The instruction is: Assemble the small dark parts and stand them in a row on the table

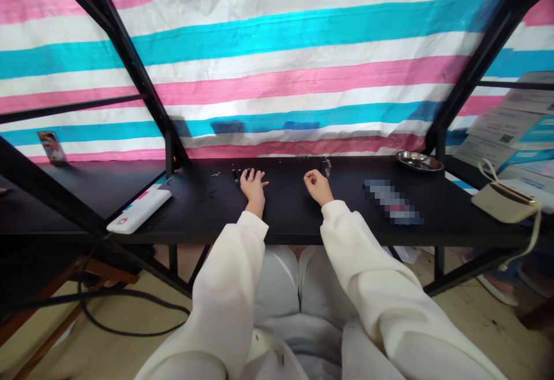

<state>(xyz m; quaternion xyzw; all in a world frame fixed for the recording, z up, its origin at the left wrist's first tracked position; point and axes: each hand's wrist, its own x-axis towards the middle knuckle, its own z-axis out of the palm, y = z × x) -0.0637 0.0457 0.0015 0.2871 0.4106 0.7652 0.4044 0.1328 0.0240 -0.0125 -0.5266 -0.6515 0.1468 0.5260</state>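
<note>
From the head view, your left hand (pixel 254 186) is just left of centre, palm down over the surface (pixel 288 212) with the fingers spread; the small black pieces (pixel 235 175) sit right at its fingertips, a short row of them at the middle left of the frame; can't tell if you're actually touching any, the fingers cover part of the row.

Your right hand (pixel 318 186) is just right of centre, thumb and fingertips drawn together in a pinch; too small to tell whether there's anything in it, tbh; just behind it there's a little clear-looking scrap (pixel 328 167), and some thin white bits (pixel 216 174) lie left of the black pieces.

Further out, you've got a shiny metal dish (pixel 419 161) at the right, near the back edge; a pixelated item (pixel 393 202) lies in front of it, blurred out so no idea what it is; the cream bag (pixel 504 202) is at the far right with its strap hanging down, boxes (pixel 519 120) stacked behind it; over at the left there's a white slab-shaped thing (pixel 139 211) lying at an angle; the striped sheet (pixel 303 33) fills the top of the frame.
</note>
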